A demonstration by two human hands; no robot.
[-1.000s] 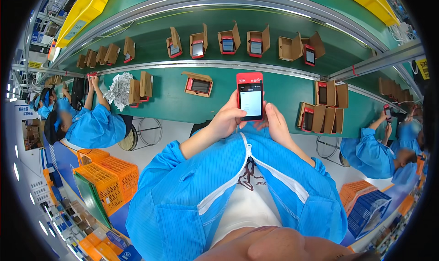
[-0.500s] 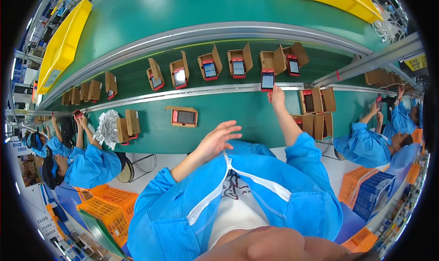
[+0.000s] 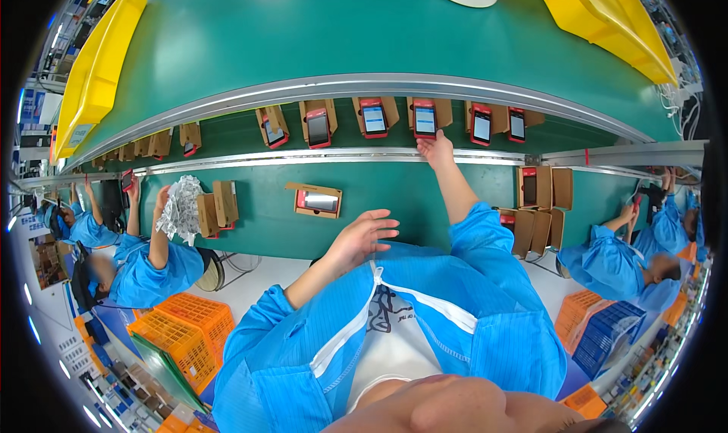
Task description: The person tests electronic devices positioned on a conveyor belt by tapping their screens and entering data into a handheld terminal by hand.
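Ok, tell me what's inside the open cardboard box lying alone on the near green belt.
The open cardboard box holds one red-edged handheld device lying flat, its dark screen facing up. Whatever lies beneath the device is covered. Neither hand touches this box.

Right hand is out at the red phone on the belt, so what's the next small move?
Probably let go and draw the right hand back: the red phone already lies in its open carton on the belt, while the left hand hovers empty.

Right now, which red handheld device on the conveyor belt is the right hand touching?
The red handheld device with a lit white screen, fourth from the left in the row on the belt; the right hand touches its lower edge.
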